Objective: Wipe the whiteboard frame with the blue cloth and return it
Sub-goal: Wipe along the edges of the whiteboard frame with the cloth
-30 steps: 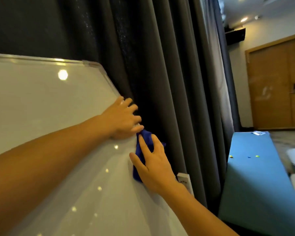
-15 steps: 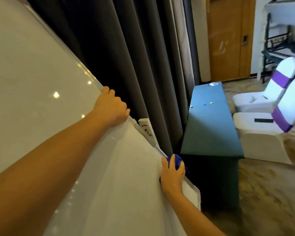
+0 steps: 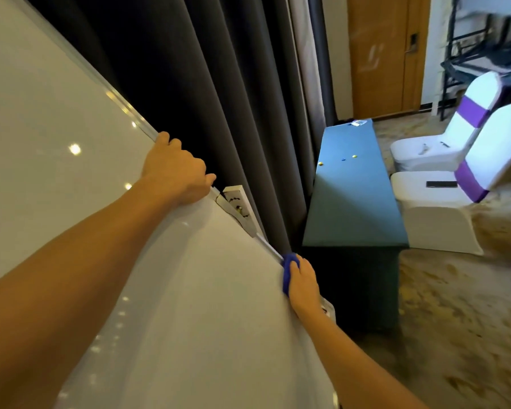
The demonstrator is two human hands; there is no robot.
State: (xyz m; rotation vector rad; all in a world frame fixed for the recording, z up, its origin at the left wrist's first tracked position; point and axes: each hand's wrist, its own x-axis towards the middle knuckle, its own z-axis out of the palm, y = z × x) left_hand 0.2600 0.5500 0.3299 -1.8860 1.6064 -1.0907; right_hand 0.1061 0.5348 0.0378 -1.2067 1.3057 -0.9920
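Note:
The whiteboard (image 3: 71,149) fills the left of the view, and its silver right frame edge (image 3: 121,104) runs diagonally down to the right. My left hand (image 3: 176,169) grips that edge about halfway along, fingers curled over it. Lower down, my right hand (image 3: 303,283) presses the blue cloth (image 3: 289,268) against the frame near the bottom corner. Only the cloth's top and left side show past my fingers.
Dark grey curtains (image 3: 219,84) hang right behind the board. A white bracket (image 3: 239,206) sits on the frame between my hands. A teal table (image 3: 351,190) with small items stands to the right, then two white-covered chairs (image 3: 443,202) with purple bands and a wooden door (image 3: 381,54).
My right hand slid the cloth down the right frame edge from beside my left hand to near the bottom corner. The view swung down and to the right.

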